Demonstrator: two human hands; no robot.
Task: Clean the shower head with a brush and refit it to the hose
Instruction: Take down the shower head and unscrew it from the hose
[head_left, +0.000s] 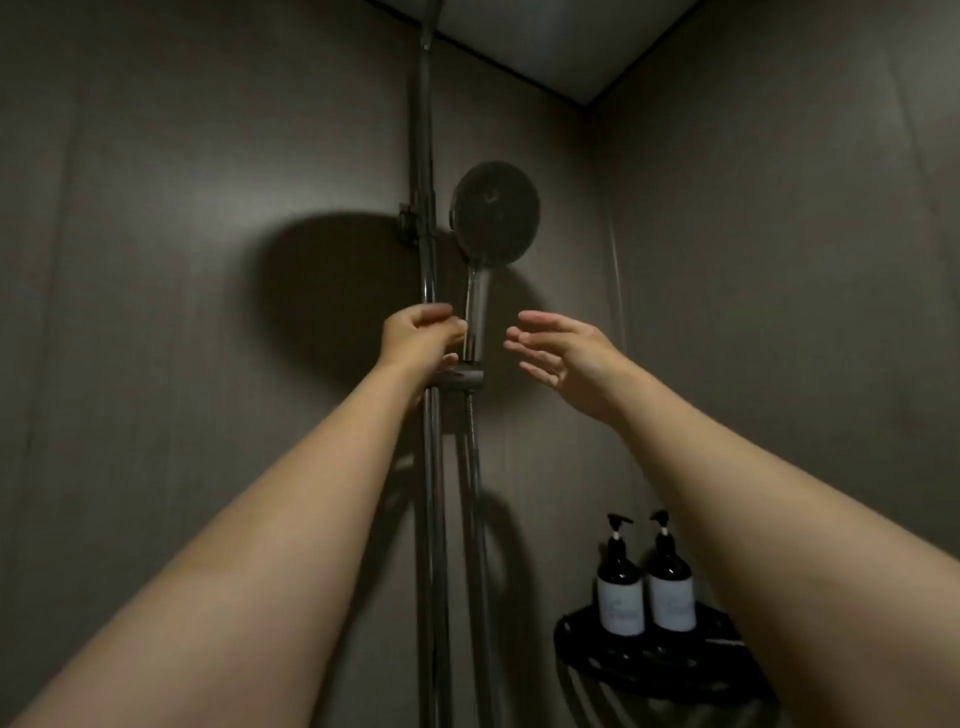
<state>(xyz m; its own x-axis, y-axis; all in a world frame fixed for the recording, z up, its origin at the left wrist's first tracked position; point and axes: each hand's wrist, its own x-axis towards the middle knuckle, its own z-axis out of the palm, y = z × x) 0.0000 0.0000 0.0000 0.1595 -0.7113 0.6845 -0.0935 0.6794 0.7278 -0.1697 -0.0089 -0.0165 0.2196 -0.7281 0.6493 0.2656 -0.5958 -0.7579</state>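
Seemingly shower head handle between left hand and right hand.

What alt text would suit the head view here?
Left hand grips the chrome riser rail beside the round dark shower head seated in its bracket; open right hand reaches toward its handle. Two dark pump bottles stand on a black corner shelf.

The vertical rail and shower head handle look like glossy polished metal. The hose is ribbed metal. The walls appear matt and smooth; the two bottles are dark and glossy.
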